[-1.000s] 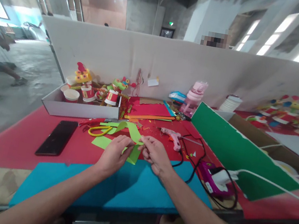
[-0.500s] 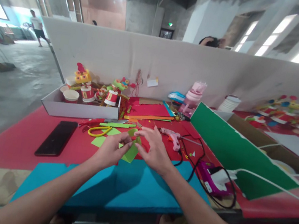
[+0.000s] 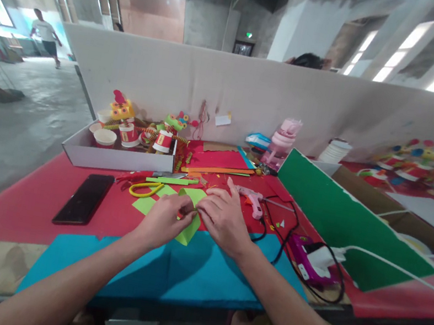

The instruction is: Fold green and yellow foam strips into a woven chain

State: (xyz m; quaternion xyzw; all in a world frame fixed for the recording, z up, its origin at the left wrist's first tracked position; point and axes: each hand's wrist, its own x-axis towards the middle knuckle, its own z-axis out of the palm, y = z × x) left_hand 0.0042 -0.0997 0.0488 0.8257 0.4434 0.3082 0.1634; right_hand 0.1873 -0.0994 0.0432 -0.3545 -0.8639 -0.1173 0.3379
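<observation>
A light green piece of paper (image 3: 189, 232) is between my hands, above the near edge of the blue sheet (image 3: 164, 271). My left hand (image 3: 165, 216) pinches the paper from the left, thumb against curled fingers. From the right, my right hand (image 3: 225, 221) closes its fingertips on the same paper, touching or nearly touching the left fingertips. The exact spot they grip is hidden by the fingers. More green paper (image 3: 145, 205) lies left of my hands, beside yellow-handled scissors (image 3: 145, 189). A pink hot glue gun (image 3: 252, 201) rests right of my right hand.
A black phone (image 3: 83, 199) lies at left. Behind it, a white box (image 3: 116, 160) holds paper cups and crafted figures. At right stand a green-sided box (image 3: 340, 223) and a purple power strip (image 3: 314, 264) with cables. A pink bottle (image 3: 281, 143) stands by the partition (image 3: 165, 75).
My right hand's fingers, spread apart before, have closed in on the green paper, and the two hands' fingertips have come together. A person in the background has moved left.
</observation>
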